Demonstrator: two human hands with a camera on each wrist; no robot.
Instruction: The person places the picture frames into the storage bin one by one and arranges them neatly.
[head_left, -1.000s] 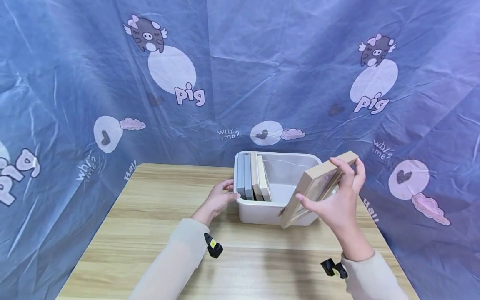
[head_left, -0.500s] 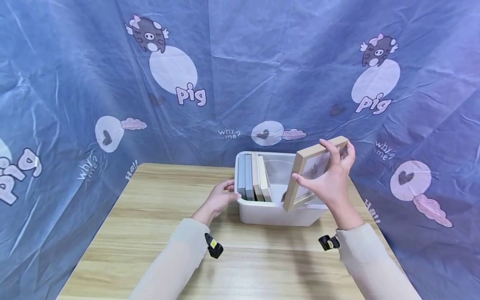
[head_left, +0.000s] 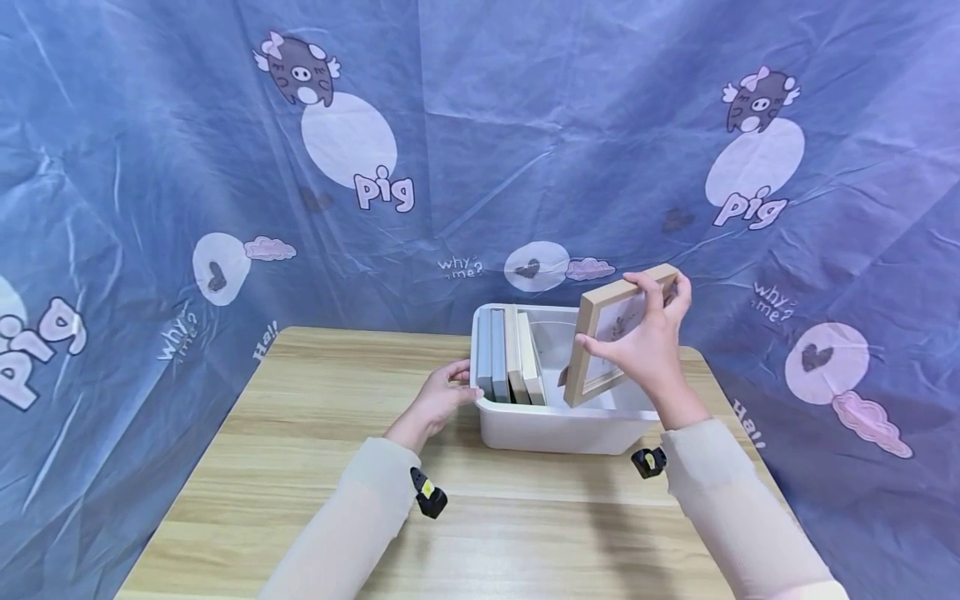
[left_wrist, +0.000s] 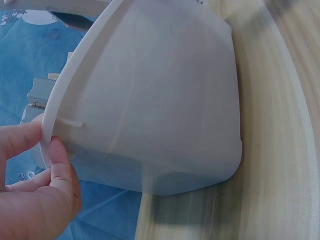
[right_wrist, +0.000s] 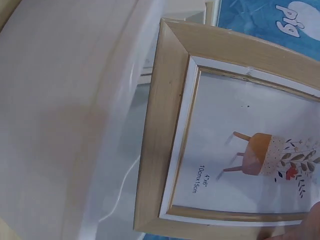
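Observation:
A white plastic bin point(head_left: 558, 429) stands on the table. My left hand point(head_left: 433, 406) pinches its left rim between thumb and fingers, which the left wrist view shows closely on the bin wall point(left_wrist: 155, 95). My right hand point(head_left: 651, 348) grips a light wooden picture frame point(head_left: 587, 360) by its edges, tilted above the right half of the bin. The right wrist view shows the picture frame point(right_wrist: 162, 125) with a white inner border and a printed insert of a potted plant. Its far side is out of that view.
Several slim pieces stand on edge at the bin's left end: blue-grey ones point(head_left: 498, 354), a beige one point(head_left: 512, 350) and a cream one point(head_left: 528, 358) leaning. The wooden table point(head_left: 322, 417) meets a blue printed cloth point(head_left: 480, 150) behind.
My right hand has moved the picture frame left and up, from the bin's front right corner to above its right half. My left hand stays on the rim.

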